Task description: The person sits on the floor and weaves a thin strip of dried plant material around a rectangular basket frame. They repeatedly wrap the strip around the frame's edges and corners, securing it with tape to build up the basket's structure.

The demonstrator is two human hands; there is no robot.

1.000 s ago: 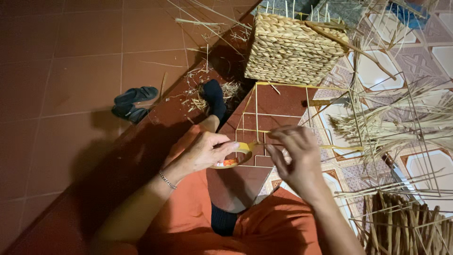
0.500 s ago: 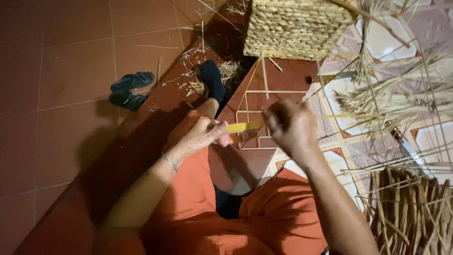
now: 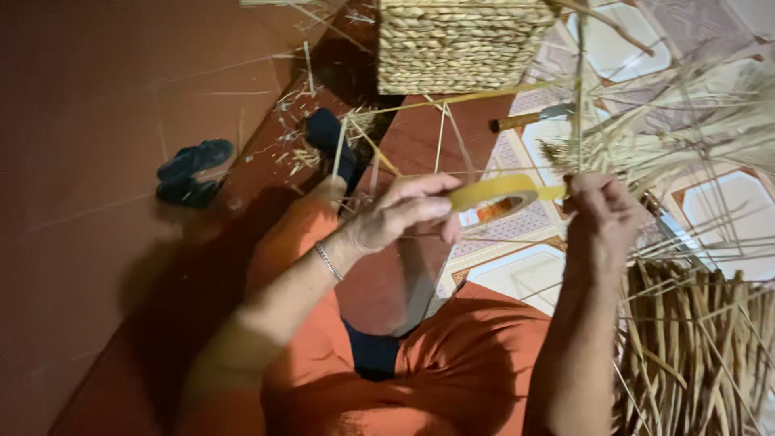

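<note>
My left hand (image 3: 401, 216) grips a roll of yellow tape (image 3: 494, 194), held up in front of me. My right hand (image 3: 601, 220) pinches the free end of the tape against thin metal wires (image 3: 580, 105) of a frame that rises in front of me. The strip of tape runs taut between the two hands. A woven straw basket (image 3: 460, 40) stands on the floor beyond the hands.
A pile of dried straw stalks (image 3: 702, 339) lies at the lower right, and a loose straw bundle (image 3: 686, 137) at the upper right. A knife (image 3: 537, 118) lies on the patterned tiles. A pair of dark slippers (image 3: 194, 169) sits on the red floor at left.
Both hands have lifted higher with the tape roll, and the right hand has drawn away to the right, stretching the tape strip. The view has shifted towards the basket.
</note>
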